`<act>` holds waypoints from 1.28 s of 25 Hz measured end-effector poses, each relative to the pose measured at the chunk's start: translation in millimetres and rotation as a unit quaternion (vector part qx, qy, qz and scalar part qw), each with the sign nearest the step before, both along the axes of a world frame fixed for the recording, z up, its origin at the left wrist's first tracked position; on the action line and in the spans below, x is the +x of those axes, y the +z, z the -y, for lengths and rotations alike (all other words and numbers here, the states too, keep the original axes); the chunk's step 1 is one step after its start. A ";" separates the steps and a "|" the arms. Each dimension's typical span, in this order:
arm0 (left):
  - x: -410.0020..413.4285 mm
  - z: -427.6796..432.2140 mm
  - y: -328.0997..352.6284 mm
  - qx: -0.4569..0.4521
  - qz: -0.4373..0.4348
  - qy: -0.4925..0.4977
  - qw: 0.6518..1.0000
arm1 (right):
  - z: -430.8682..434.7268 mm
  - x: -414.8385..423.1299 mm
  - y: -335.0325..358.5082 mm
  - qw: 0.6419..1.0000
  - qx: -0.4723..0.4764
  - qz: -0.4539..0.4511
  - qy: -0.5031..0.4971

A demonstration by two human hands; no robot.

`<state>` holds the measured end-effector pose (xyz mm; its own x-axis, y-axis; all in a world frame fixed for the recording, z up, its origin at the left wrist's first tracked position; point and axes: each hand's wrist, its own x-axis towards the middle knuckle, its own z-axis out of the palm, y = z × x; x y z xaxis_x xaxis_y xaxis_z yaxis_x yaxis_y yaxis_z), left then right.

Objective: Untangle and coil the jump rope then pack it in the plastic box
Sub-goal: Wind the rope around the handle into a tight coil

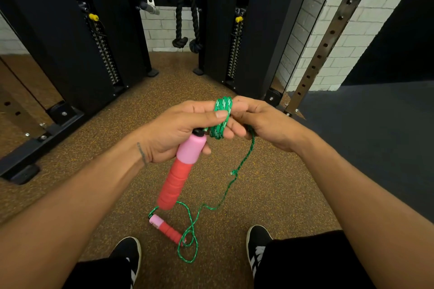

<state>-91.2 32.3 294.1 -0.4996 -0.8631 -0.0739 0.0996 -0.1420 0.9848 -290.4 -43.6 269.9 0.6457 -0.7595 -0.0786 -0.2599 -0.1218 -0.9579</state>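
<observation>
My left hand [173, 129] grips the pink top of one jump rope handle [178, 171], whose red grip hangs down. Several turns of green rope coil [222, 116] are wound around its fingers, with the thumb pressed on them. My right hand [263, 122] pinches the coil from the right side. A loose strand of green rope [243, 164], with a small knot in it, trails down from my right hand to the floor. There it loops beside the second pink and red handle [165, 227], which lies on the floor between my feet. No plastic box is in view.
Brown speckled rubber floor [258, 195] lies below. A black cable machine with weight stacks [103, 49] stands ahead, with a black triceps rope [185, 26] hanging at its middle. A perforated steel upright [328, 37] rises at the right beside dark flooring. My two shoes [128, 253] are at the bottom.
</observation>
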 end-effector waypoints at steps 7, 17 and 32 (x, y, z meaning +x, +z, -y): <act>1.2 8.2 1.2 0.023 -0.088 0.155 0.984 | -20.0 17.0 -6.5 0.991 0.064 -0.091 0.070; 10.7 15.6 -4.0 0.045 -0.023 0.231 0.972 | -40.4 15.7 27.5 0.989 -0.002 -0.083 0.123; 17.4 4.3 0.8 0.022 0.075 -0.026 0.997 | -18.7 -6.7 43.7 0.989 -0.008 0.150 -0.010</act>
